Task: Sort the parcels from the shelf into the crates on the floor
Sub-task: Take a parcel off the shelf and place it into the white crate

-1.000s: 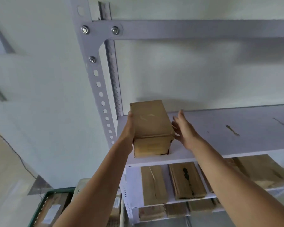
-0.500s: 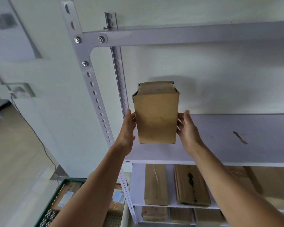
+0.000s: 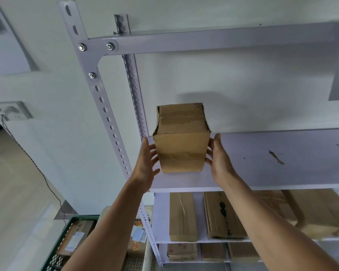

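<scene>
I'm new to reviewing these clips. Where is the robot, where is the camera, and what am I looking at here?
There is no robot. A person works with two bare hands, and a single wide-angle camera on their head looks out along the arms. The left hand and right hand press the sides of a small brown cardboard parcel, fingers fairly straight. They hold it over the upper board of a grey metal shelf. I cannot tell whether it touches the board. Flat brown cardboard parcels lie on the board below. At bottom left stands a dark green plastic crate with labelled parcels inside.
</scene>
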`<state>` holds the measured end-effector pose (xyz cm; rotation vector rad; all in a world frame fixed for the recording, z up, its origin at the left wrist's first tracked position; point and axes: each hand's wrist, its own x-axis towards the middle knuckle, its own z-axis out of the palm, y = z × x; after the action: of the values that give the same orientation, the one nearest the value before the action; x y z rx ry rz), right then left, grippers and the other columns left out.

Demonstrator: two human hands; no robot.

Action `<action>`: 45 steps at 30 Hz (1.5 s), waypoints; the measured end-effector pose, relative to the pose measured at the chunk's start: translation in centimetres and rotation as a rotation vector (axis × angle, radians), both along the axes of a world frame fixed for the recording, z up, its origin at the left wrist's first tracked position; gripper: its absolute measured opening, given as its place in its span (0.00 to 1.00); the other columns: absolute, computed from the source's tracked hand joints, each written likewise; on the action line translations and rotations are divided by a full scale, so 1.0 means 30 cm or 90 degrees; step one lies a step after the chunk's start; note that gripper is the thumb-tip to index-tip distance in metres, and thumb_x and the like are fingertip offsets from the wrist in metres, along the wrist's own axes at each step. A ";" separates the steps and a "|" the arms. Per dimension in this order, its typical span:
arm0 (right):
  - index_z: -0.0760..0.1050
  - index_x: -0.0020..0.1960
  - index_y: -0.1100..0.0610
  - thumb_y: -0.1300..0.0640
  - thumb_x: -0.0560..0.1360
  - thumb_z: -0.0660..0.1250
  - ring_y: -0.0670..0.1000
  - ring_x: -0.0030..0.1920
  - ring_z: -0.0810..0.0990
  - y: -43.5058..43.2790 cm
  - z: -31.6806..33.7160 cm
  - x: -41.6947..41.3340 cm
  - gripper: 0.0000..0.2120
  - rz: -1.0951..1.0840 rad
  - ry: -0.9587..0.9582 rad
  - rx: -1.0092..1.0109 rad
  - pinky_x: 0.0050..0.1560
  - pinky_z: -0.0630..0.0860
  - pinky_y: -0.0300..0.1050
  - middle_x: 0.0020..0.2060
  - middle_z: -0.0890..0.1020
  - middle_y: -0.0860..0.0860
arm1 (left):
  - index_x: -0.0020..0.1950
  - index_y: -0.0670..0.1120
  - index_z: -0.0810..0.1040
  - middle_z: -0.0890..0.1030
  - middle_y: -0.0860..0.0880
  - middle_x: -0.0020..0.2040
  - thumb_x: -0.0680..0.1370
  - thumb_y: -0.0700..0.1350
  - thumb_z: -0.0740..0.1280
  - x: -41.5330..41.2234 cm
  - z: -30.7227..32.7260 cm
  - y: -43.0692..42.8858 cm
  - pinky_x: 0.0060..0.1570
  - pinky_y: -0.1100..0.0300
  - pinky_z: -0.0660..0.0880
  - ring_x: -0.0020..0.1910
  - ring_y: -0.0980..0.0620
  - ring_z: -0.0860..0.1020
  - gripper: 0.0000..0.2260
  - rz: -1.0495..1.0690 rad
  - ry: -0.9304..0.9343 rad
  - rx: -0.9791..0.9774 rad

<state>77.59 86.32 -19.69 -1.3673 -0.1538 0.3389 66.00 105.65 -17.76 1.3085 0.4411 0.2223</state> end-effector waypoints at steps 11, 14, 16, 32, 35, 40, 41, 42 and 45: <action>0.84 0.62 0.49 0.32 0.84 0.49 0.55 0.58 0.88 0.001 -0.002 -0.065 0.31 0.019 0.050 0.079 0.51 0.86 0.53 0.57 0.88 0.54 | 0.79 0.60 0.74 0.78 0.50 0.78 0.86 0.70 0.42 0.011 -0.028 -0.004 0.79 0.33 0.66 0.80 0.46 0.71 0.32 -0.068 -0.079 0.014; 0.83 0.64 0.50 0.33 0.84 0.50 0.57 0.63 0.85 0.006 -0.010 -0.074 0.30 0.022 0.071 0.095 0.65 0.81 0.58 0.63 0.86 0.57 | 0.78 0.59 0.76 0.79 0.49 0.76 0.88 0.67 0.42 0.015 -0.035 -0.007 0.80 0.35 0.66 0.80 0.46 0.73 0.31 -0.068 -0.096 0.054; 0.80 0.70 0.55 0.33 0.81 0.54 0.58 0.68 0.82 -0.001 -0.013 -0.078 0.33 0.024 0.059 0.118 0.74 0.74 0.62 0.67 0.83 0.59 | 0.79 0.55 0.75 0.79 0.45 0.76 0.88 0.66 0.43 0.009 -0.043 -0.010 0.79 0.35 0.67 0.78 0.43 0.75 0.31 -0.075 -0.116 0.063; 0.71 0.79 0.49 0.33 0.85 0.49 0.60 0.69 0.82 -0.056 -0.081 -0.131 0.32 0.147 0.015 0.129 0.61 0.83 0.60 0.70 0.82 0.55 | 0.81 0.56 0.73 0.83 0.48 0.72 0.87 0.66 0.43 -0.078 -0.081 -0.129 0.64 0.47 0.83 0.70 0.44 0.83 0.31 -0.077 -0.095 0.082; 0.71 0.79 0.48 0.33 0.84 0.49 0.60 0.69 0.81 -0.071 -0.086 -0.170 0.31 0.145 0.021 0.119 0.63 0.82 0.63 0.70 0.82 0.55 | 0.78 0.62 0.75 0.83 0.49 0.72 0.89 0.62 0.41 -0.120 -0.090 -0.149 0.64 0.46 0.83 0.71 0.44 0.82 0.28 -0.069 -0.109 0.065; 0.71 0.79 0.46 0.32 0.84 0.49 0.61 0.70 0.81 -0.089 -0.092 -0.266 0.32 0.120 0.022 0.114 0.68 0.77 0.69 0.71 0.81 0.55 | 0.80 0.58 0.73 0.80 0.45 0.75 0.89 0.61 0.39 -0.193 -0.111 -0.157 0.72 0.32 0.75 0.73 0.40 0.80 0.30 -0.077 -0.101 0.072; 0.72 0.78 0.46 0.32 0.84 0.49 0.60 0.70 0.81 -0.091 -0.090 -0.289 0.32 0.112 0.025 0.114 0.68 0.77 0.69 0.71 0.81 0.55 | 0.82 0.56 0.71 0.80 0.45 0.76 0.89 0.62 0.40 -0.213 -0.111 -0.158 0.73 0.32 0.74 0.74 0.40 0.79 0.30 -0.081 -0.097 0.081; 0.73 0.78 0.46 0.31 0.84 0.49 0.61 0.69 0.81 -0.092 -0.089 -0.315 0.32 0.104 0.027 0.115 0.68 0.77 0.69 0.70 0.82 0.55 | 0.84 0.53 0.69 0.79 0.44 0.76 0.88 0.63 0.41 -0.234 -0.109 -0.159 0.74 0.31 0.73 0.74 0.39 0.78 0.31 -0.088 -0.091 0.090; 0.78 0.74 0.43 0.32 0.85 0.48 0.60 0.68 0.82 -0.096 -0.085 -0.413 0.30 0.086 0.026 0.121 0.64 0.81 0.64 0.69 0.83 0.55 | 0.86 0.50 0.64 0.77 0.43 0.78 0.86 0.65 0.42 -0.308 -0.107 -0.157 0.75 0.30 0.71 0.75 0.38 0.77 0.34 -0.123 -0.079 0.090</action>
<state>65.18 83.45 -22.24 -1.1643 -0.2383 0.4537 56.77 100.95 -20.97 1.4579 0.1942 0.1737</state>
